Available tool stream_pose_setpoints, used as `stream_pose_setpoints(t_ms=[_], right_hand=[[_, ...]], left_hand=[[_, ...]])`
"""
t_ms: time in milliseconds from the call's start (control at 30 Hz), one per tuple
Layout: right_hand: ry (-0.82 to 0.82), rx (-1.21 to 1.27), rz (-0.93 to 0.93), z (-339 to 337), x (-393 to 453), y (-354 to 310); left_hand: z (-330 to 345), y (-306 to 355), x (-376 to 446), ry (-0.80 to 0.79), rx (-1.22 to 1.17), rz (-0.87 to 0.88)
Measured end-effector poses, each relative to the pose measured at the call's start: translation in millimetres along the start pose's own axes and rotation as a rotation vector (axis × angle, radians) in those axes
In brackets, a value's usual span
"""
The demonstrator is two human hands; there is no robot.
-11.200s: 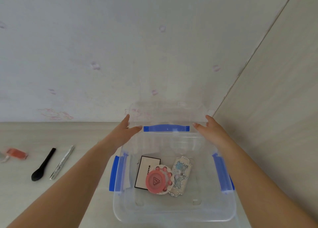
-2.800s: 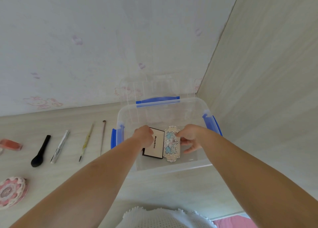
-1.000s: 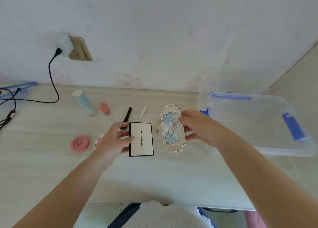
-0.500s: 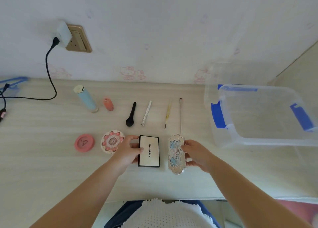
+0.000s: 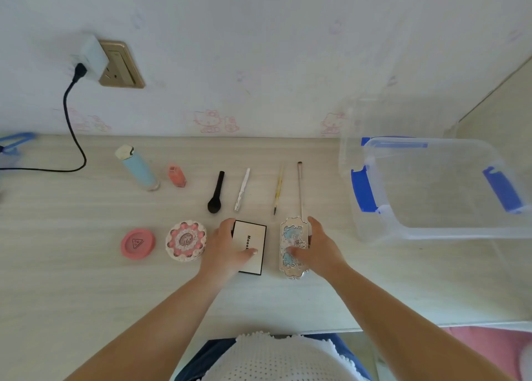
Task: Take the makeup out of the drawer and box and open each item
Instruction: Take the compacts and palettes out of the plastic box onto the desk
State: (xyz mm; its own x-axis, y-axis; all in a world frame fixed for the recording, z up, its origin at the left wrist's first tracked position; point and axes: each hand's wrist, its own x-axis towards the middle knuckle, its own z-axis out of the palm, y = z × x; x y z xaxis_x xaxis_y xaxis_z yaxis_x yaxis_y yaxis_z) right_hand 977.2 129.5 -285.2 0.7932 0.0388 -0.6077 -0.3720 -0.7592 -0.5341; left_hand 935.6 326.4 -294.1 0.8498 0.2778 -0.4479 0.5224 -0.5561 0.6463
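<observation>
A person's two hands set a pair of makeup palettes flat on the pale wooden counter. The left hand grips the white, black-edged palette, fingers along its left edge and thumb across its face. The right hand holds the ornate silver-and-blue palette, thumb on its lid and fingers down its right side. The two cases lie just beside each other, apart. The clear plastic box with blue latches stands to the right and appears emptied.

To the left sit a frilled round compact and a coral round compact; behind them lie a black brush, a white pen-like stick, a yellow-handled liner and a thin wand. A pale blue tube stands tilted beside a small orange bottle.

Every case in view looks closed, so the opening step seems yet to come. The risks lie there: prying a lid one-handed could skid a smooth case into the compact beside it or off the near edge. The ornate palette's raised trim offers poor purchase, and a slipped thumb could snap the lid wide and strain its hinge. The wand's tip, just behind that palette, could be nudged and roll.
</observation>
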Motion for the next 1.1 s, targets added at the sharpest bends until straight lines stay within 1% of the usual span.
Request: stream_pose_setpoints(t_ms=[67, 133, 500, 767, 867, 933, 1000, 1100], right_hand=[[0.046, -0.159, -0.044, 4, -1, -1], [0.066, -0.213, -0.067, 7, -2, -2], [0.06, -0.238, -0.05, 6, 1, -7], [0.06, -0.232, -0.038, 6, 5, -10], [0.09, -0.218, -0.045, 5, 2, -7], [0.179, -0.165, -0.096, 4, -1, -5], [0.256, -0.013, -0.184, 1, -5, -6], [0.304, 0.224, -0.299, -9, -13, -18]], left_hand=[[5, 3, -3, 0.009, 0.106, 0.033], [10, 4, -5, 0.017, 0.173, 0.051], [13, -5, 2, 0.089, 0.184, 0.086], [15, -7, 3, 0.094, 0.158, 0.068], [14, -6, -1, 0.159, 0.201, 0.13], [10, 0, -4, 0.23, 0.171, 0.217], [7, 11, -3, 0.267, 0.063, 0.287], [3, 38, -2, 0.276, -0.119, 0.36]])
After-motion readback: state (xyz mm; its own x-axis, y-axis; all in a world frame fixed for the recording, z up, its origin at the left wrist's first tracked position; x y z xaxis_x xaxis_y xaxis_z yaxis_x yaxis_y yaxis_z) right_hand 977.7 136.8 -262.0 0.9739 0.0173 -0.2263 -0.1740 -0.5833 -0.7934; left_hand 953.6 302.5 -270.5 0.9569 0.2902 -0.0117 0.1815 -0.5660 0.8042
